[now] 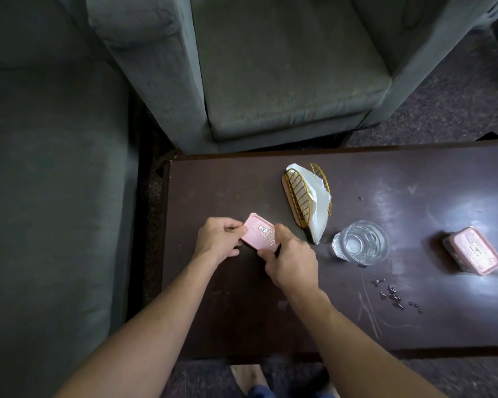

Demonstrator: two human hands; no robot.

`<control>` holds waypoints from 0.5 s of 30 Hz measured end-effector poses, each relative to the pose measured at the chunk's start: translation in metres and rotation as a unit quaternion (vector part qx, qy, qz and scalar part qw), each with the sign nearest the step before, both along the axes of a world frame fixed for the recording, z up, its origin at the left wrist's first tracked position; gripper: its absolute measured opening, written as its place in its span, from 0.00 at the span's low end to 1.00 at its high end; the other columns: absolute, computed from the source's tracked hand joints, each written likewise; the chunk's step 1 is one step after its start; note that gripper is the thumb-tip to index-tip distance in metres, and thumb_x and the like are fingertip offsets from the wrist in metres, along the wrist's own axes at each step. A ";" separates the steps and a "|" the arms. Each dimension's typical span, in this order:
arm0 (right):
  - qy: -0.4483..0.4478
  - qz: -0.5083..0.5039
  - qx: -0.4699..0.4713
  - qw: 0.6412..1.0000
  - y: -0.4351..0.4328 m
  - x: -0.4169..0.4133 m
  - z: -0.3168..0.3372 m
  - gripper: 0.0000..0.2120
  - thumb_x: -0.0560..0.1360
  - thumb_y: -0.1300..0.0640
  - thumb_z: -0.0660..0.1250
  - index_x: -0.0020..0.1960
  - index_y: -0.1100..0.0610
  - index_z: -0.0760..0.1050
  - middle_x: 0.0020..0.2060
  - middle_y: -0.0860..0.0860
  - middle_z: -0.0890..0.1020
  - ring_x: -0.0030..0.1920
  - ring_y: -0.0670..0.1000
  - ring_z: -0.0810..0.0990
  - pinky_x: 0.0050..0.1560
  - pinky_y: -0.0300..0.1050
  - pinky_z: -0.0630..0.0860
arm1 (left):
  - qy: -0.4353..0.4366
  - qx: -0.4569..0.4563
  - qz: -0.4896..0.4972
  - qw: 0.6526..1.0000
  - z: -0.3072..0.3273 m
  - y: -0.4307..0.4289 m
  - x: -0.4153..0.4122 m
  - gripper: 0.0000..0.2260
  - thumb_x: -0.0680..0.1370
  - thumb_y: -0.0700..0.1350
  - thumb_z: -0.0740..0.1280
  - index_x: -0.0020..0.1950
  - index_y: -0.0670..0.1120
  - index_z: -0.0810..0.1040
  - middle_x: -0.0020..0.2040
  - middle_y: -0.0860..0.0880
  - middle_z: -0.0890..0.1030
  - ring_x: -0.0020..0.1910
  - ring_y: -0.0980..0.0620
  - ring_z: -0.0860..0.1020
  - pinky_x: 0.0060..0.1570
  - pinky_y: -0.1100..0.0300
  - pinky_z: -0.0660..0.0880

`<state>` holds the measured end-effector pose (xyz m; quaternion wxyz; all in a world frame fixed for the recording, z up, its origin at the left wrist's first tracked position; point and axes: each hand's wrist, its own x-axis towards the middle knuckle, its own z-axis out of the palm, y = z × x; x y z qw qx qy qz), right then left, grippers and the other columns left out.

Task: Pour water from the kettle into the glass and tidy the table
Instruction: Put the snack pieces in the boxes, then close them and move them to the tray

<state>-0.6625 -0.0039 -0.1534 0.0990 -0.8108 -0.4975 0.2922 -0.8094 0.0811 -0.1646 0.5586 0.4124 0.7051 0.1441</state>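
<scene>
Bare foot (249, 379) on carpet just below coffee table (242, 320) near edge. Bare tabletop between near edge and hands. Both forearms reach forward from near edge. Left hand (217, 241) and right hand (292, 261) pinch pink-lidded container (260, 231) from opposite sides, fingers closed on rim. Right of container: glass (360, 242) holding water, dark crumbs (391, 294), second pink-lidded container (472, 250). Behind: gold wire napkin holder (299, 198). Beyond far edge: grey sofa (285, 70).

I'm seeing a grey-green armchair (285, 67) sitting beyond the fingers, a sofa (46, 168) lying leftward, speckled carpet (449, 110) spreading underneath.
</scene>
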 end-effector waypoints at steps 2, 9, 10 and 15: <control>-0.006 0.023 -0.005 1.000 0.004 0.001 0.002 0.21 0.74 0.46 0.74 0.62 0.51 0.71 0.56 0.49 0.82 0.55 0.57 0.82 0.42 0.45 0.68 | 0.007 0.017 0.022 1.000 0.002 -0.004 0.005 0.02 0.77 0.41 0.74 0.49 0.47 0.86 0.46 0.46 0.87 0.43 0.52 0.87 0.39 0.58 0.84; 0.072 0.073 0.004 0.995 -0.023 0.017 0.016 0.33 0.75 0.48 0.71 0.77 0.55 0.66 0.67 0.54 0.74 0.65 0.58 0.76 0.63 0.50 0.75 | 0.002 0.024 0.055 0.998 0.017 -0.051 0.009 0.04 0.77 0.41 0.72 0.46 0.49 0.86 0.42 0.49 0.87 0.45 0.51 0.87 0.47 0.54 0.85; 0.074 0.069 0.015 0.995 -0.037 0.023 0.022 0.34 0.74 0.47 0.70 0.77 0.54 0.66 0.66 0.53 0.75 0.65 0.58 0.76 0.63 0.50 0.75 | 0.006 0.025 0.038 0.999 0.023 -0.064 0.011 0.05 0.77 0.42 0.72 0.45 0.50 0.86 0.41 0.50 0.87 0.46 0.51 0.87 0.47 0.53 0.85; 0.106 0.078 0.019 0.991 -0.113 0.066 0.056 0.35 0.72 0.40 0.68 0.77 0.49 0.68 0.66 0.48 0.76 0.63 0.54 0.78 0.61 0.49 0.76 | 0.044 0.068 -0.054 0.995 0.058 -0.125 0.037 0.05 0.76 0.46 0.74 0.45 0.57 0.87 0.41 0.54 0.87 0.46 0.53 0.86 0.54 0.46 0.83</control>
